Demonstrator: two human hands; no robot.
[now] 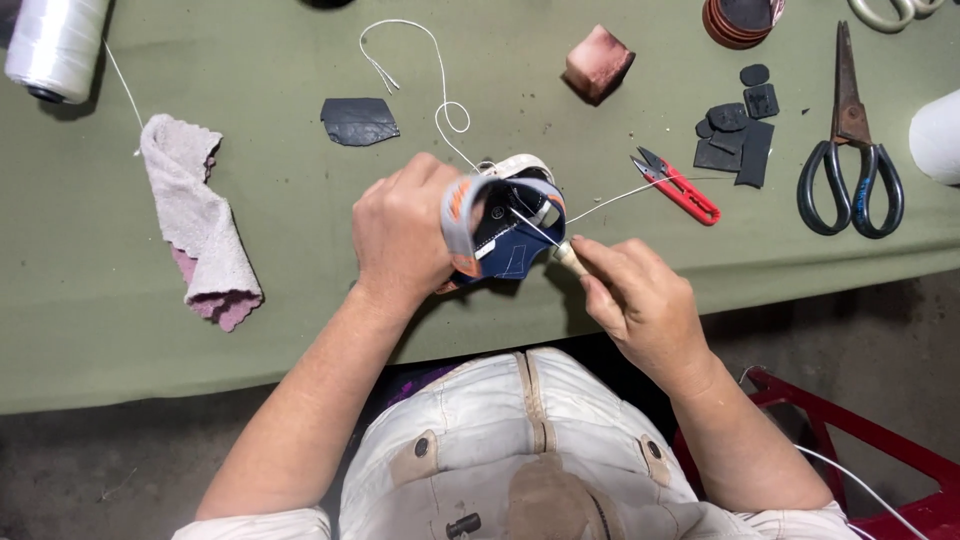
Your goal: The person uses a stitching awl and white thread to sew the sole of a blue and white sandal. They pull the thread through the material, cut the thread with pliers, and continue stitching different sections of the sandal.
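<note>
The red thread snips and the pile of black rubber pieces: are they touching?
Apart. The head view shows bare green table cloth between the red thread snips and the black rubber pieces.

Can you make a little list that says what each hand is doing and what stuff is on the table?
left hand: grips a shoe
right hand: pinches a wooden-handled tool at the shoe
thread: white, runs from the shoe
table: green cover
left side: rag, spool
middle: dark patch, pink block
right side: red snips, black scraps, scissors
</note>
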